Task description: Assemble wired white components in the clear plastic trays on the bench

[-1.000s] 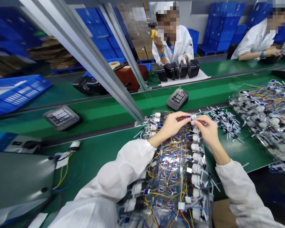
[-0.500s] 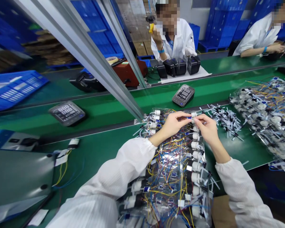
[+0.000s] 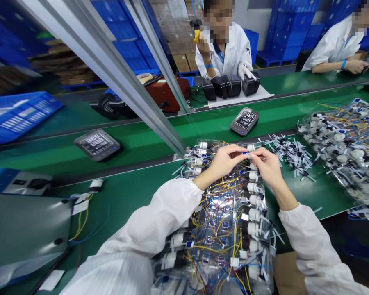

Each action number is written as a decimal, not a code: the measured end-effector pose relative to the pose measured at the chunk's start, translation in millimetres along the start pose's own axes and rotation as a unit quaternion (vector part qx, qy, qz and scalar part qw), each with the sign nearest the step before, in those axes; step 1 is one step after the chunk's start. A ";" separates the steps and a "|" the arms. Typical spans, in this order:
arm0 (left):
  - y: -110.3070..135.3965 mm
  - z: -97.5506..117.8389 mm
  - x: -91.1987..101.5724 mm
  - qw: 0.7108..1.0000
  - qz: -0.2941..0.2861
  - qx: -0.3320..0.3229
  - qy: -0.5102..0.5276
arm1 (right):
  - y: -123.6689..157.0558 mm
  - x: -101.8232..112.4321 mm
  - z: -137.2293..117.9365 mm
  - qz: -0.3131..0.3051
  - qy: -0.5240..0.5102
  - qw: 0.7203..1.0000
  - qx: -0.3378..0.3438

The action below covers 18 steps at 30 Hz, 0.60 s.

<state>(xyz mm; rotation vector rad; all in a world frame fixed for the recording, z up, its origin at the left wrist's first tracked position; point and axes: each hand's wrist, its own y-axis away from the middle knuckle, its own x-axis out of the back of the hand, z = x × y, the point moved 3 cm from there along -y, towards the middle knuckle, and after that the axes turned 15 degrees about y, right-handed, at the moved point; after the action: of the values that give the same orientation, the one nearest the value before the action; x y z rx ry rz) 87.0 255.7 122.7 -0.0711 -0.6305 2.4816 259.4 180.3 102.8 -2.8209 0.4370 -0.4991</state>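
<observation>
Two things lie face up on the green conveyor belt (image 3: 160, 137) beyond the desk (image 3: 126, 196): a left display unit (image 3: 96, 144) and, well apart from it, a right display unit (image 3: 244, 121). Nearer, a clear tray (image 3: 227, 229) of white pumps and tangled yellow, blue and red wires lies lengthwise before the person, probably so that every row is within reach. At its far end the left hand (image 3: 224, 162) and right hand (image 3: 269, 166) meet. The fingers of both are pressed together, pinching a small white component (image 3: 248, 151) with a blue tag from either side, just above the tray. The two-sided hold seems meant to steady so small a piece. Right of the hands, a loose heap of short white tubes (image 3: 292, 153) lies near, likely kept handy. At the far right sits a second tray (image 3: 341, 151) of similar wired parts.
</observation>
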 end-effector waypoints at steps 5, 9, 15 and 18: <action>-0.2 6.1 0.0 0.994 -0.036 -0.082 -0.063 | 0.9 -0.4 4.7 -0.005 0.005 1.000 0.008; 2.4 5.1 0.2 0.983 -0.063 -0.138 -0.102 | 1.6 0.0 7.7 -0.004 0.033 0.999 0.042; 5.0 2.1 1.3 0.982 -0.056 -0.148 -0.107 | 1.2 -0.7 4.9 0.003 0.081 0.993 0.081; 4.7 4.5 2.5 0.985 -0.040 -0.138 -0.097 | 1.2 -0.2 3.2 0.013 0.071 0.995 0.074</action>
<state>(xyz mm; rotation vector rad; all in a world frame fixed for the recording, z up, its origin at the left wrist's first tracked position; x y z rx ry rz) 81.6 251.7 124.8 0.0909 -1.0386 2.3263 260.1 179.9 99.5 -2.6441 0.4435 -0.6994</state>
